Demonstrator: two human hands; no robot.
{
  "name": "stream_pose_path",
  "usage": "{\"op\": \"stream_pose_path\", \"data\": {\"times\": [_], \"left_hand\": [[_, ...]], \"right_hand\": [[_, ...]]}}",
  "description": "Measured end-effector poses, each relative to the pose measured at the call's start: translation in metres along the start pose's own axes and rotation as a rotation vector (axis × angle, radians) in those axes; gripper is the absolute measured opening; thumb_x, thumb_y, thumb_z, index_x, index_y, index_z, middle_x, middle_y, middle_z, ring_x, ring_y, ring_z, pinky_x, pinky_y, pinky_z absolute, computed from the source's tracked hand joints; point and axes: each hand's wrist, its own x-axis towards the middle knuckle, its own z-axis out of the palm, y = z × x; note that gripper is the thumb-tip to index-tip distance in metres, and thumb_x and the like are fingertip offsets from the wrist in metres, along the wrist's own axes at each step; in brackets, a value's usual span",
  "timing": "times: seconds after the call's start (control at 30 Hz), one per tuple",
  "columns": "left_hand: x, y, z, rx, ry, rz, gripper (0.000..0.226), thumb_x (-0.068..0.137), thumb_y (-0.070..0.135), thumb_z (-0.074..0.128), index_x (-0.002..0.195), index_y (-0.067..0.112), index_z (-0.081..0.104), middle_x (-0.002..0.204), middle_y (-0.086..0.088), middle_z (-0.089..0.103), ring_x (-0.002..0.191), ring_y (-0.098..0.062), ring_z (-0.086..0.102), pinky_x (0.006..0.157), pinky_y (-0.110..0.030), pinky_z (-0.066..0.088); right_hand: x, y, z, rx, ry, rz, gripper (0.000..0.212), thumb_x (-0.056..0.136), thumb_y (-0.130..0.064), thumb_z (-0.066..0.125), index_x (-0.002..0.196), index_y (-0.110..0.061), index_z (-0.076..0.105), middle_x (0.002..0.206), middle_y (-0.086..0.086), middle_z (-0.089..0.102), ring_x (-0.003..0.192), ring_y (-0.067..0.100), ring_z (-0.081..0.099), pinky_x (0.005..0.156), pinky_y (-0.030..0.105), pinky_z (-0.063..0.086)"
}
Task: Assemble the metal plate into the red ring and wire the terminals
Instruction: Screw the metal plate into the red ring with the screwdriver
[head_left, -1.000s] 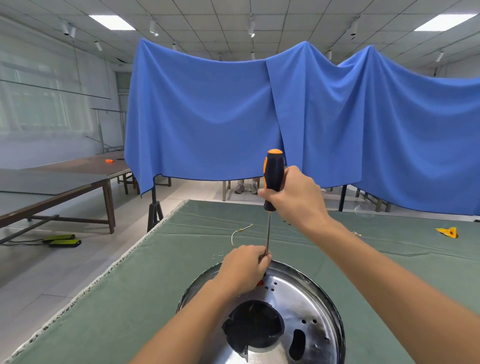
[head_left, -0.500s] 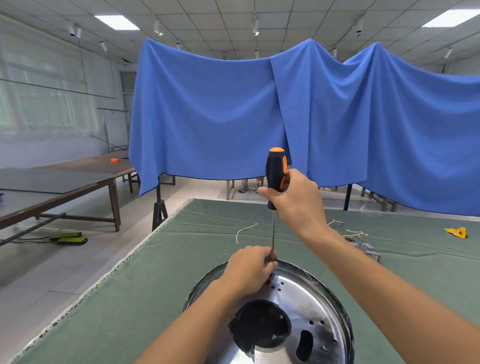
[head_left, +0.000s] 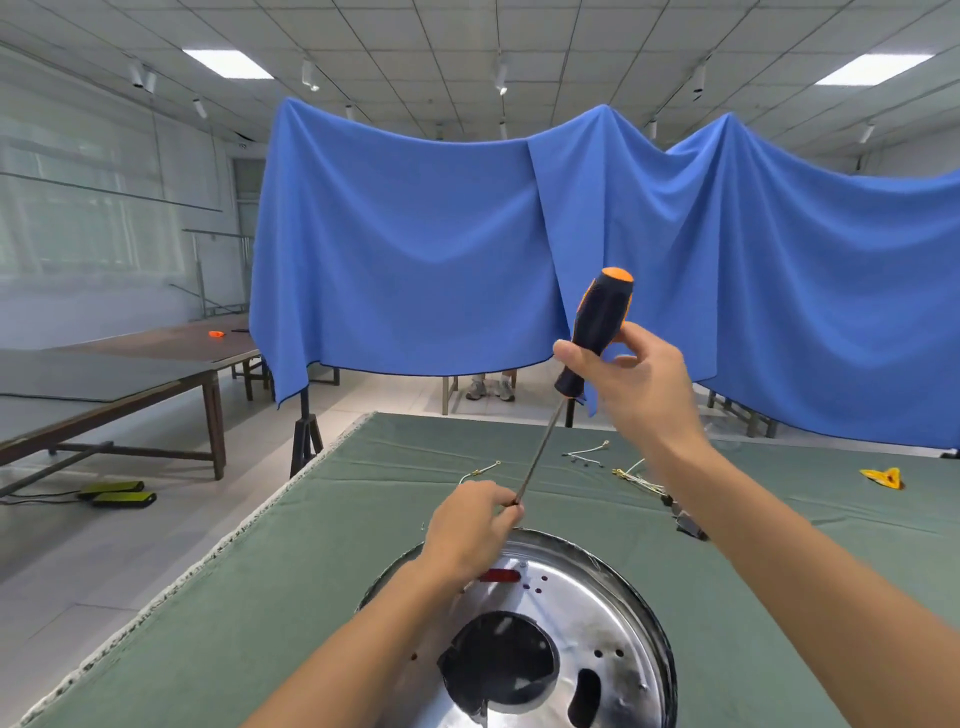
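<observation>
From the head view, the right hand (head_left: 631, 382) has its grip curled round the lower part of the black-and-orange handle of a screwdriver (head_left: 592, 343), which tilts so that the handle leans up and to the right while the shaft runs down and left. The left hand (head_left: 475, 525) pinches the shaft near its tip, fingers closed on it, just above the far rim of the metal plate (head_left: 613, 613). The plate lies directly below that lower grip on the green surface (head_left: 291, 571), and a small red part (head_left: 498, 575) shows through a slot just beneath the left knuckles; whether this is the red ring cannot be told. Loose wires (head_left: 589, 453) lie beyond and to the right of the grips. The step looks like screw-fastening the plate. Next, the tip likely needs guiding down onto a screw or hole near the red part, with the shaft brought upright before turning.
</observation>
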Motion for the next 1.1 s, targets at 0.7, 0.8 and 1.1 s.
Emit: {"op": "stream_pose_path", "data": {"times": [0.7,0.8,1.1], "left_hand": [[0.014,-0.103,-0.028,-0.330,0.098,-0.521,0.009,0.082,0.003,0.068,0.091,0.000,0.067,0.076,-0.013,0.065,0.054,-0.018,0.054,0.048,-0.023,0.045],[0.021,-0.116,-0.016,-0.237,0.108,-0.510,0.012,0.080,0.022,0.074,0.087,0.013,0.070,0.079,-0.004,0.070,0.071,-0.020,0.065,0.073,-0.031,0.053],[0.030,-0.119,-0.003,0.169,0.102,-0.503,0.013,0.081,0.045,0.066,0.088,0.035,0.071,0.093,0.013,0.069,0.094,-0.015,0.062,0.074,-0.027,0.042]], "right_hand": [[-0.050,0.090,0.064,0.117,-0.348,0.433,0.037,0.081,-0.005,0.051,0.109,-0.030,0.047,0.072,0.003,0.053,0.042,0.014,0.040,0.041,0.023,0.035],[-0.051,0.107,0.078,-0.076,-0.300,0.390,0.042,0.081,-0.011,0.057,0.109,-0.033,0.035,0.085,0.001,0.059,0.054,0.017,0.048,0.058,0.034,0.049],[-0.053,0.125,0.082,-0.209,-0.316,0.328,0.037,0.082,-0.019,0.053,0.110,-0.034,0.035,0.071,-0.003,0.057,0.054,0.014,0.050,0.051,0.026,0.038]]}}
